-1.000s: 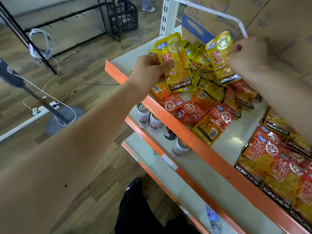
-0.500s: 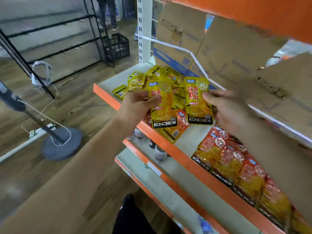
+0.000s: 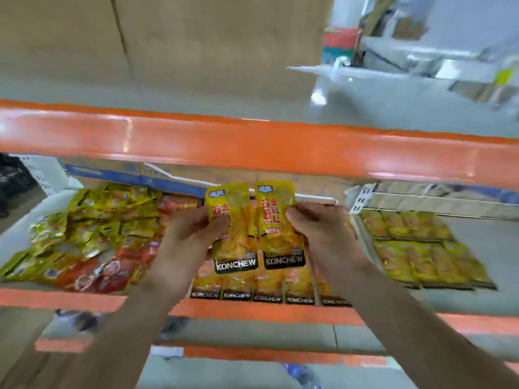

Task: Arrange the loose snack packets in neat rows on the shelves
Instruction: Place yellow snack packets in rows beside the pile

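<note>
The left packet (image 3: 233, 228) and the right packet (image 3: 280, 226) are both bright yellow, with red characters down the front, a small blue tag at the top corner and a black band at the bottom lettered KONCHEW in white. The loose pile (image 3: 92, 234) mixes yellow and red wrappers. The row of packets (image 3: 266, 290) is orange-yellow with black bands; the blurred right-side rows (image 3: 421, 248) look yellow. The shelf edge (image 3: 252, 147) is orange, the cardboard box (image 3: 196, 37) plain brown.

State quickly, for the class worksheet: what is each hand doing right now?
The left hand grips the left yellow packet.
The right hand grips the right yellow packet.
</note>
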Demonstrator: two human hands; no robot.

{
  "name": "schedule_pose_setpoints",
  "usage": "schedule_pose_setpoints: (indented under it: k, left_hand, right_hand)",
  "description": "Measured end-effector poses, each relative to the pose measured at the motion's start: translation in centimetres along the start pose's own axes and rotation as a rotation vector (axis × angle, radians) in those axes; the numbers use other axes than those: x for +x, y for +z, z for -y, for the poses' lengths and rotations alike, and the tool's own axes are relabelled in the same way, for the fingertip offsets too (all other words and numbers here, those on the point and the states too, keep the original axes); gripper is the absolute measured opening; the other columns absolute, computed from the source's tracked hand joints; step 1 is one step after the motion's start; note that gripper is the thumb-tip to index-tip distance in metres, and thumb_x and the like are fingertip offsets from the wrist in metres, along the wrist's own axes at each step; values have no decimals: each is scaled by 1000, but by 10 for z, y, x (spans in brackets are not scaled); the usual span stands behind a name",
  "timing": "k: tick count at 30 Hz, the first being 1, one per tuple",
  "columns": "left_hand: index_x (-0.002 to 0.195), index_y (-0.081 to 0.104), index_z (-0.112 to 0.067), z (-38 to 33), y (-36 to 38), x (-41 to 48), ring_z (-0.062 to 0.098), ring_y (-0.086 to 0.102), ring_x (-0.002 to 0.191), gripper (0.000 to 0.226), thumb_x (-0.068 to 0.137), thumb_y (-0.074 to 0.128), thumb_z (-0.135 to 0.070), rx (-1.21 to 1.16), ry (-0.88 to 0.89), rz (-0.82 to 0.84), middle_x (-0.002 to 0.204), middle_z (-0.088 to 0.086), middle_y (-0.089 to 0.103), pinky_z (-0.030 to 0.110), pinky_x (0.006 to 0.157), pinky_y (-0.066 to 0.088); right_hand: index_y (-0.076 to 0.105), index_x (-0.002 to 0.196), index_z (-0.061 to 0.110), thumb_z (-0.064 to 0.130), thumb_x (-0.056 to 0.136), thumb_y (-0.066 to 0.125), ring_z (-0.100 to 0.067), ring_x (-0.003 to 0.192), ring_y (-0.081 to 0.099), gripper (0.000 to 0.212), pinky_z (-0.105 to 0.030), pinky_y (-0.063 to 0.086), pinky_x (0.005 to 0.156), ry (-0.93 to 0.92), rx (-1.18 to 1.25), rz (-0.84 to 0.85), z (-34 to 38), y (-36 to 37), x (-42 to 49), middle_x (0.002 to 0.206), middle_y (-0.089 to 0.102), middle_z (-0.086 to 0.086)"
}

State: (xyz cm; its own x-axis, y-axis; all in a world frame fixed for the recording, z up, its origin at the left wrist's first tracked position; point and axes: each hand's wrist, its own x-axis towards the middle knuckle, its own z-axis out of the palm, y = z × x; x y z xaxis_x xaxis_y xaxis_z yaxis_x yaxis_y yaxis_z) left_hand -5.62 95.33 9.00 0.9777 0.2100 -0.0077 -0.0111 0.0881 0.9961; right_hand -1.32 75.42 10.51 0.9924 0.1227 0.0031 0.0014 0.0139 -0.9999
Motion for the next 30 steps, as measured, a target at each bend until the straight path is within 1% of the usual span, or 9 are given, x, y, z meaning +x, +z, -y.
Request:
schedule_pose_setpoints:
  k: [3, 7, 11, 14, 16, 18, 23, 27, 30]
  left_hand:
    - [95, 76, -20, -2, 42, -2, 10, 65, 73, 15, 81, 75, -27, 7, -17, 132, 85, -5, 73, 38, 74, 44]
    - [79, 76, -23, -9, 96, -6, 24, 55, 82, 11, 70, 74, -28, -39, -30, 310, 82, 8, 64, 40, 77, 41]
    - [93, 75, -19, -10, 154, -24, 36, 63, 90, 43, 58, 74, -45, -2, -14, 475, 101, 29, 67, 60, 87, 49]
    - [93, 74, -20, -5, 195, -42, 21, 59, 75, 26, 72, 76, -37, 38, 5, 564, 83, 16, 68, 45, 71, 48]
    - [87, 72, -16, -4, 222, -54, 14, 51, 60, 15, 79, 76, -28, 77, 20, 573, 68, -1, 62, 33, 63, 34]
    - [88, 68, -7, -2, 249, -61, 15, 49, 64, 31, 72, 72, -33, 84, 28, 574, 66, -1, 60, 34, 64, 30]
    - [84, 72, -13, 2, 327, -69, 18, 60, 74, 10, 83, 77, -22, 100, 15, 548, 73, 1, 70, 35, 70, 41]
    - [85, 74, -10, 14, 396, -73, 22, 66, 77, 8, 89, 69, -5, 84, 18, 490, 77, 7, 72, 55, 84, 54]
    - [78, 75, -16, 26, 444, -78, 22, 64, 77, 12, 86, 73, -6, 62, -15, 427, 73, 2, 70, 49, 77, 57]
  right_hand:
    - [76, 75, 10, 9, 94, 64, -15, 69, 59, 22, -32, 48, 65, -11, -1, -150, 11, -43, -21, 74, 69, -3]
    - [75, 95, 4, 29, 79, 75, -22, 81, 62, 29, -46, 53, 84, -19, 14, -345, 19, -102, -60, 92, 73, -19]
    - [73, 76, 9, 28, 73, 75, -24, 77, 60, 19, -49, 52, 84, -6, 43, -506, 16, -159, -103, 79, 66, -9]
    - [73, 90, 7, 33, 72, 78, -28, 84, 66, 33, -54, 52, 94, 20, 44, -589, 12, -195, -129, 92, 71, -9]
    - [72, 100, 2, 43, 65, 76, -30, 88, 68, 54, -58, 53, 92, 36, 13, -616, 14, -218, -141, 98, 73, -17]
    - [71, 94, -3, 34, 76, 71, -28, 80, 64, 41, -59, 52, 87, 35, -21, -608, 17, -241, -151, 90, 71, -20]
    - [72, 90, 3, 6, 96, 59, -18, 70, 67, 15, -33, 61, 67, 22, 56, -653, 16, -322, -162, 82, 72, -11]
    - [73, 90, 5, 7, 95, 61, -22, 76, 65, 13, -40, 58, 77, 59, 46, -666, 13, -392, -162, 85, 71, -13]
    - [72, 93, 3, 6, 95, 61, -15, 72, 65, 12, -35, 58, 75, 69, 30, -660, 14, -447, -156, 81, 72, -7]
